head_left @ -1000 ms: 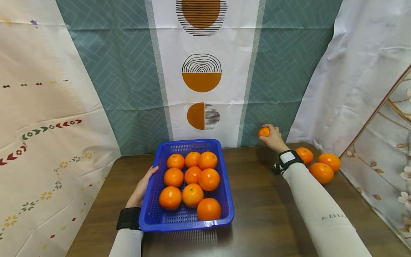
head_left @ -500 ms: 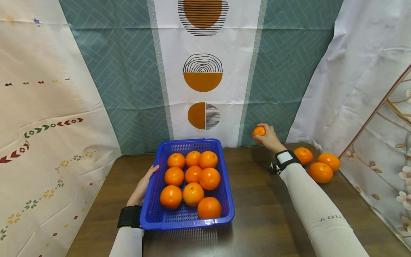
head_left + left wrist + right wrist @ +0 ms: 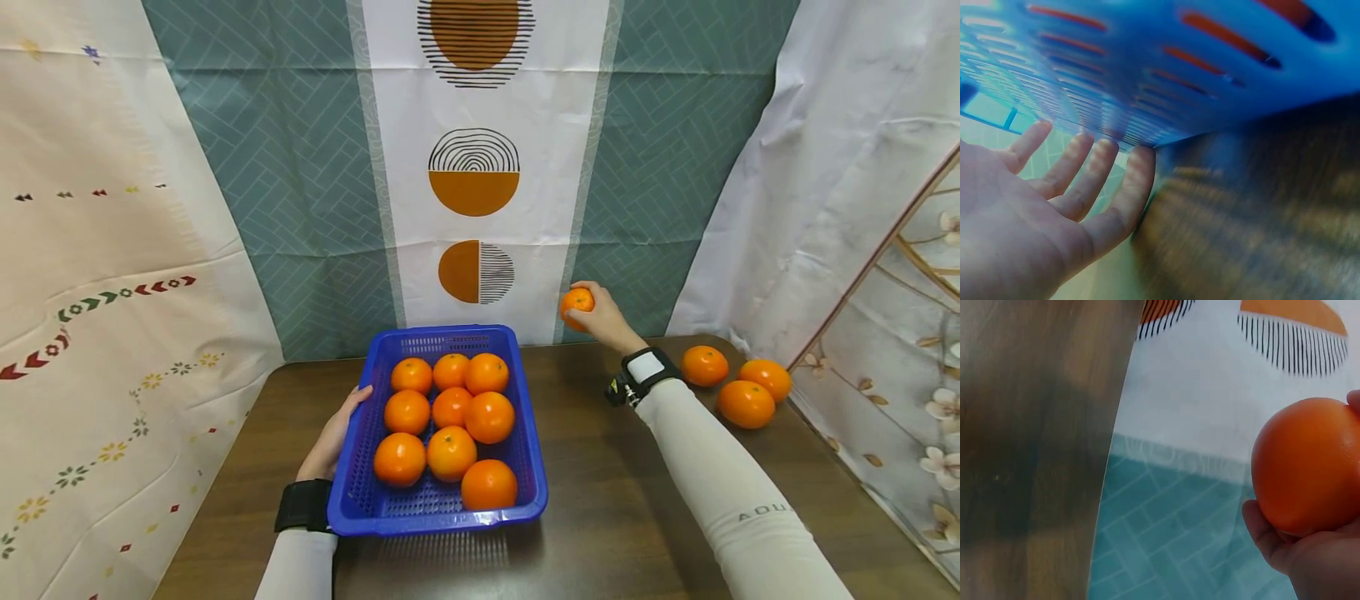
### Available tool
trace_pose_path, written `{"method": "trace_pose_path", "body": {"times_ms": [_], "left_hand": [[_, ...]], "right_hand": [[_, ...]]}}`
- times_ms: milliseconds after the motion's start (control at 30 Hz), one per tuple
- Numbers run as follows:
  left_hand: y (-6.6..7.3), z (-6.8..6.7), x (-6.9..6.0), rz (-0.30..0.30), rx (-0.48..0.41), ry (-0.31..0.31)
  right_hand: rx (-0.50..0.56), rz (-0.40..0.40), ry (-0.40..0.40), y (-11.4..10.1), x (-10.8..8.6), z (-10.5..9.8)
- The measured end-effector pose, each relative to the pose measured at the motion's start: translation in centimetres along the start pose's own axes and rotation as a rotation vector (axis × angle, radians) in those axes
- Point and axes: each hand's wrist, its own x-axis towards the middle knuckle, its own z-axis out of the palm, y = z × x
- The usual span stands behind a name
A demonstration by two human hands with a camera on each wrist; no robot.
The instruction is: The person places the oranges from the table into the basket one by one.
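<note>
In the head view, a blue plastic basket holds several oranges. My left hand lies along its left side. Seen from the left wrist, the slightly bent fingers of that hand touch the slotted basket wall, and no thumb shows there. My right hand grips one orange in the air, near the back edge of the table and right of the basket. The right wrist view has this orange close up, with fingertips on either side of it.
Three more oranges sit on the right of the brown wooden table, beside my right forearm. A patterned cloth hangs behind the back edge. Light cloths border the left and right sides.
My right hand has carried its orange to the left, toward the basket, and slightly up. The left hand and the basket stay where they were.
</note>
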Motion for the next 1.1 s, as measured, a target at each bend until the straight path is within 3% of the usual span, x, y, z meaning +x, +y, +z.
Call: {"method": "trace_pose_path", "body": {"times_ms": [600,1100], "left_hand": [[0.1,0.1,0.1,0.001,-0.019,0.003],[0.0,0.2,0.1,0.001,-0.024,-0.005]], "right_hand": [[0.018,-0.153,-0.078,-5.1,0.6,3.5],[0.007,-0.277,-0.267,-11.5,0.3,6.4]]}}
